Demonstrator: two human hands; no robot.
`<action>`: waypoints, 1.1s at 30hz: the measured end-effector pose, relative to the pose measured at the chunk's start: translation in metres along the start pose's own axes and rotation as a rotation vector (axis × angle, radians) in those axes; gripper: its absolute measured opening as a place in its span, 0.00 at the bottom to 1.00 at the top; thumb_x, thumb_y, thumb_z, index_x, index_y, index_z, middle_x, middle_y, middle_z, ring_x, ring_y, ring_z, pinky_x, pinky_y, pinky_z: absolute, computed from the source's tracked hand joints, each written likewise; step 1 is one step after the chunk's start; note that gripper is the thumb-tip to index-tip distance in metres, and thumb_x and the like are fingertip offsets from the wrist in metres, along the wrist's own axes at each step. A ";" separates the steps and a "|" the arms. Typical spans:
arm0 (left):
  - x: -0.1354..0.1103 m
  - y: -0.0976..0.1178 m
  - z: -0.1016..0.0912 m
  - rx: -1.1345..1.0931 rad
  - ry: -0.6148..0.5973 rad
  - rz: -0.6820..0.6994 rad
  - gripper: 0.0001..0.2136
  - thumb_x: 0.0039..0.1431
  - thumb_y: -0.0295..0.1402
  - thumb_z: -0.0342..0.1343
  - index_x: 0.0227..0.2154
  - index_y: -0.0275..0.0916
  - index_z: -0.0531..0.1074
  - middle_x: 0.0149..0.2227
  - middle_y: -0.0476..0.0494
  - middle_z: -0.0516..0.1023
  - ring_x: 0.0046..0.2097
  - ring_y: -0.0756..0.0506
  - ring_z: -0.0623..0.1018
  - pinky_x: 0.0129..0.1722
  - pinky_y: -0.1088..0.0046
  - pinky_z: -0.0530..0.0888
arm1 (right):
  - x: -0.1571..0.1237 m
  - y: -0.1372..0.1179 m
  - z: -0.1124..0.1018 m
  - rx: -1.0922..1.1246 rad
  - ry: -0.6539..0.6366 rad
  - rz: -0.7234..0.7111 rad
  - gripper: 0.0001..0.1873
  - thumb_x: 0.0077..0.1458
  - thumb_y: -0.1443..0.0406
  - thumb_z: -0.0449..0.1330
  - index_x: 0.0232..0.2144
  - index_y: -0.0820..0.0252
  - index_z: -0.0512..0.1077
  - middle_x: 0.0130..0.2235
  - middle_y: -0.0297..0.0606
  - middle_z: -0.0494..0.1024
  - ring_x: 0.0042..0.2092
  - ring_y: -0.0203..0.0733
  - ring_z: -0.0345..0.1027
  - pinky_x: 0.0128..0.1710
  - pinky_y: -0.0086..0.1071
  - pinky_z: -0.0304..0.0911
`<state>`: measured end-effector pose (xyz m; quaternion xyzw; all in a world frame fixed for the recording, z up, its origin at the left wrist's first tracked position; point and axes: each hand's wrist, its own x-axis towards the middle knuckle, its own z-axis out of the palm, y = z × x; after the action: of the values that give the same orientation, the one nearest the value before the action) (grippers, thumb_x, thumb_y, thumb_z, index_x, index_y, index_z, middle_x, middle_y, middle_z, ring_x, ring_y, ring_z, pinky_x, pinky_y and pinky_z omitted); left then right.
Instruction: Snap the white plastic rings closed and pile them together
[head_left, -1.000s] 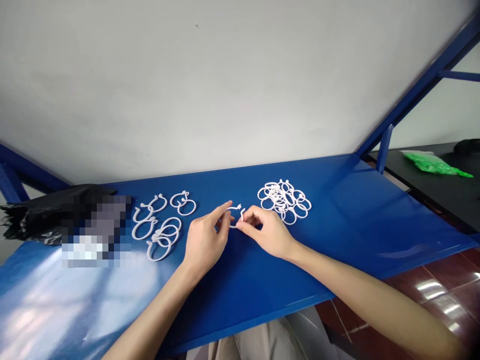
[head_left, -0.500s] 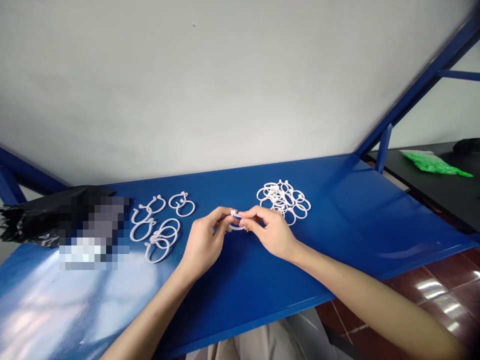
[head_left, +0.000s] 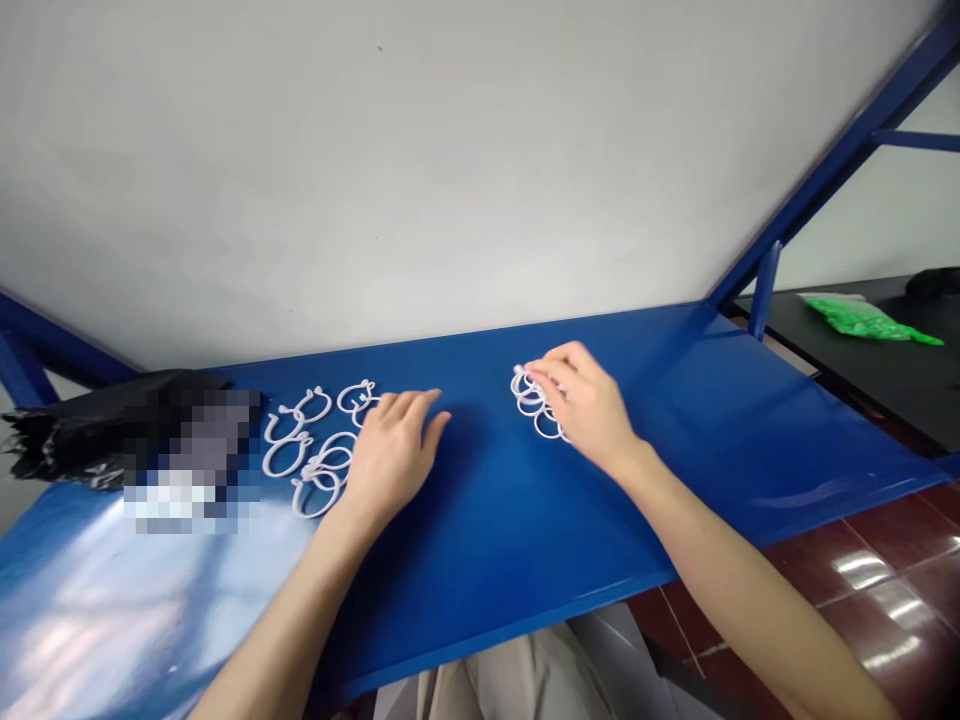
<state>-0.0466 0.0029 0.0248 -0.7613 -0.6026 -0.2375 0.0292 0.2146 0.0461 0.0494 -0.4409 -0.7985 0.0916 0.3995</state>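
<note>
White loose rings (head_left: 307, 470) lie left of centre on the blue table (head_left: 487, 560), several overlapping, some with a gap in the hoop. A tighter pile (head_left: 531, 406) of similar rings sits right of centre, partly covered by the right hand (head_left: 592, 410). That hand's thumb and fingers look drawn narrow at the pile's upper left edge; blur hides whether a ring is pinched between them, so I cannot tell. The left hand (head_left: 394, 440) is just right of the loose rings and covers part of them in the view, thumb and forefinger apart, nothing seen between them. Whether it touches a ring cannot be told.

As for risks, hoops in the pile cross one another, so lifting one could drag neighbours along. With the right hand masking much of the pile, a pinch could catch two at once. On the left, a careless sweep of the hand could shove the loose rings together, and their gaps could hook and tangle. The black bag (head_left: 67, 430) at far left might hide one pushed that way; the glossy tabletop probably gives little grip.
</note>
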 end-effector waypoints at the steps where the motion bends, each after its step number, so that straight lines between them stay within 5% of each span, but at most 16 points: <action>1: 0.001 -0.009 0.001 0.103 0.013 -0.046 0.20 0.70 0.39 0.45 0.55 0.33 0.73 0.52 0.31 0.79 0.54 0.32 0.74 0.55 0.53 0.70 | 0.004 0.011 -0.007 -0.092 0.041 0.058 0.12 0.68 0.62 0.55 0.45 0.55 0.79 0.45 0.44 0.76 0.45 0.48 0.72 0.45 0.43 0.69; 4: 0.001 -0.030 0.002 0.328 -0.012 -0.185 0.21 0.67 0.36 0.45 0.55 0.30 0.73 0.56 0.25 0.75 0.57 0.27 0.70 0.52 0.49 0.70 | 0.012 0.040 -0.020 -0.282 -0.047 0.215 0.09 0.65 0.65 0.58 0.42 0.57 0.79 0.40 0.43 0.77 0.42 0.49 0.72 0.43 0.43 0.68; 8: -0.001 -0.040 0.001 0.409 -0.101 -0.206 0.19 0.67 0.35 0.44 0.49 0.33 0.76 0.50 0.28 0.77 0.53 0.28 0.71 0.47 0.51 0.71 | 0.015 0.058 -0.026 -0.309 -0.127 0.271 0.06 0.64 0.66 0.59 0.39 0.57 0.78 0.39 0.40 0.79 0.41 0.46 0.72 0.41 0.41 0.66; 15: -0.001 -0.038 -0.005 0.389 -0.061 -0.191 0.18 0.66 0.34 0.44 0.50 0.35 0.75 0.48 0.28 0.76 0.51 0.30 0.73 0.48 0.53 0.70 | 0.017 0.064 -0.039 -0.265 -0.106 0.280 0.08 0.63 0.66 0.57 0.35 0.57 0.78 0.38 0.40 0.78 0.40 0.45 0.72 0.41 0.39 0.65; 19: -0.003 -0.037 -0.010 0.483 -0.042 -0.282 0.19 0.65 0.40 0.47 0.49 0.32 0.74 0.45 0.24 0.76 0.51 0.25 0.73 0.45 0.51 0.69 | 0.016 0.062 -0.049 -0.172 -0.235 0.230 0.08 0.61 0.66 0.58 0.33 0.56 0.78 0.40 0.39 0.78 0.40 0.43 0.72 0.41 0.38 0.64; 25: -0.003 -0.037 -0.010 0.456 -0.129 -0.255 0.17 0.65 0.31 0.42 0.46 0.35 0.75 0.42 0.29 0.81 0.47 0.29 0.76 0.44 0.53 0.67 | 0.011 0.052 -0.057 -0.106 -0.413 0.256 0.10 0.59 0.69 0.59 0.29 0.54 0.79 0.39 0.35 0.79 0.37 0.41 0.72 0.36 0.35 0.63; 33: 0.003 -0.020 -0.012 0.332 0.107 -0.301 0.17 0.65 0.31 0.42 0.50 0.33 0.72 0.46 0.30 0.80 0.50 0.32 0.76 0.49 0.54 0.67 | 0.007 0.052 -0.049 -0.100 -0.453 0.239 0.09 0.58 0.67 0.61 0.29 0.53 0.81 0.36 0.35 0.80 0.35 0.40 0.72 0.34 0.35 0.62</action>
<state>-0.0687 0.0074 0.0323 -0.6340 -0.7378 -0.1768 0.1501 0.2805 0.0728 0.0601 -0.5196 -0.8133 0.1949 0.1748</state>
